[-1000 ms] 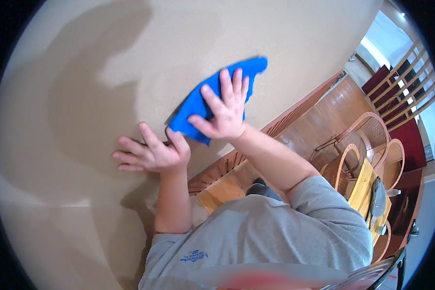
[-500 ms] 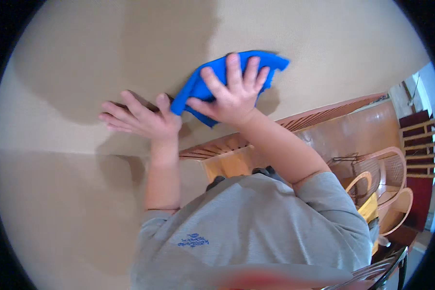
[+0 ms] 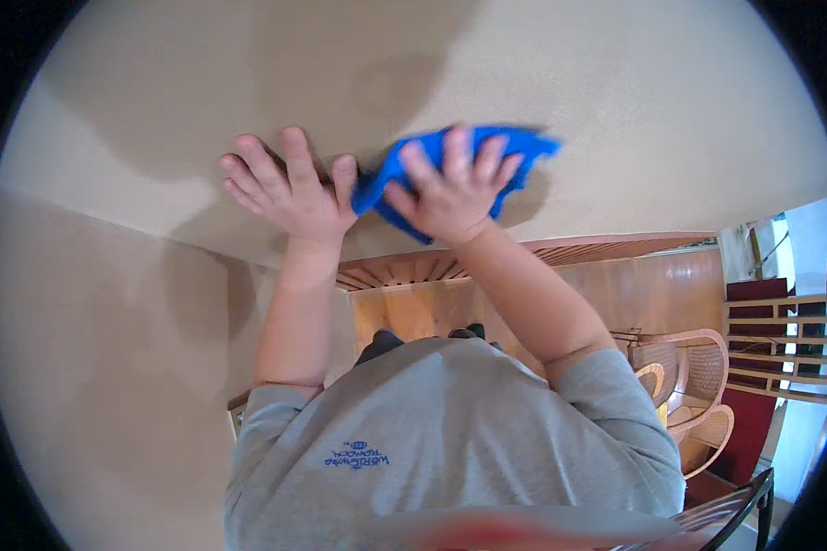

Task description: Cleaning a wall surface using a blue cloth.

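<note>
A bright blue cloth (image 3: pixel 390 174) lies bunched against the beige wall (image 3: pixel 616 83). My right hand (image 3: pixel 455 193) holds it there, pressed flat with the fingers spread across it; the hand is slightly smeared by motion. A corner of the cloth sticks out past the fingers on the right. Just left of the cloth, my left hand (image 3: pixel 303 197) rests on the wall with its fingers stretched apart and nothing in them. Its thumb comes close to the cloth's left edge; whether they touch, I cannot tell.
Slatted wood trim (image 3: pixel 404 271) runs along the wall's lower part. Another beige wall (image 3: pixel 92 349) meets it at the left. Below is a shiny wooden floor (image 3: pixel 643 280). Wicker chairs (image 3: pixel 703 358) and a slatted wooden piece (image 3: pixel 772 335) stand at the right.
The whole view has turned and shifted. In the picture, both hands and the cloth sit farther right, and my left hand points more upward. My right hand is still on the cloth.
</note>
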`<action>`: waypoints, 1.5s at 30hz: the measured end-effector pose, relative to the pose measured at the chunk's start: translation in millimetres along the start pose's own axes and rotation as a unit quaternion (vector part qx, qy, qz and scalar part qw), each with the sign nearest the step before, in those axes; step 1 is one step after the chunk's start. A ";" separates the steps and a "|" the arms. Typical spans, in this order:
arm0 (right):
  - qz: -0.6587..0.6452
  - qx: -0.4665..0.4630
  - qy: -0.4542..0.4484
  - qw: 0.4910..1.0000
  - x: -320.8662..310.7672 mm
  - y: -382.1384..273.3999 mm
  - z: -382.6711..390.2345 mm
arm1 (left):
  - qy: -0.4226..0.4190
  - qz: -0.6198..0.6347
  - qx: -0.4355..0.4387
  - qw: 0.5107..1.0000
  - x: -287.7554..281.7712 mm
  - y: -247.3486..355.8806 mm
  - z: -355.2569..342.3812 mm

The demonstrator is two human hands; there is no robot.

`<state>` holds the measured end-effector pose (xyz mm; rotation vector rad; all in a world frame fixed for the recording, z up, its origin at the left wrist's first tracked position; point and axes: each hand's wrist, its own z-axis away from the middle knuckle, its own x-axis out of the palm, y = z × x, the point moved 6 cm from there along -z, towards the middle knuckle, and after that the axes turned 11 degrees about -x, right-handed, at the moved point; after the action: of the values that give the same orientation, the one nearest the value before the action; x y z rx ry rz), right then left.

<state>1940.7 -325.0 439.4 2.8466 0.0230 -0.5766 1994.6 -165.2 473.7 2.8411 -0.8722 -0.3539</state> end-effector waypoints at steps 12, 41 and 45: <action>-0.007 0.089 0.026 0.996 1.2 63.8 -17.1 | -0.064 -0.023 -0.031 0.997 20.6 -18.3 -5.8; -0.027 0.027 0.044 0.998 -53.3 139.3 99.1 | -0.094 0.022 0.036 0.995 22.4 154.2 57.4; -0.062 0.121 0.084 0.987 -88.1 185.9 34.8 | -0.035 -0.047 0.007 0.998 31.7 148.7 63.7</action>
<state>1857.8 -511.0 484.5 3.1406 0.1706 -0.3848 1923.8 -309.7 437.9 2.9042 -0.7585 -0.4640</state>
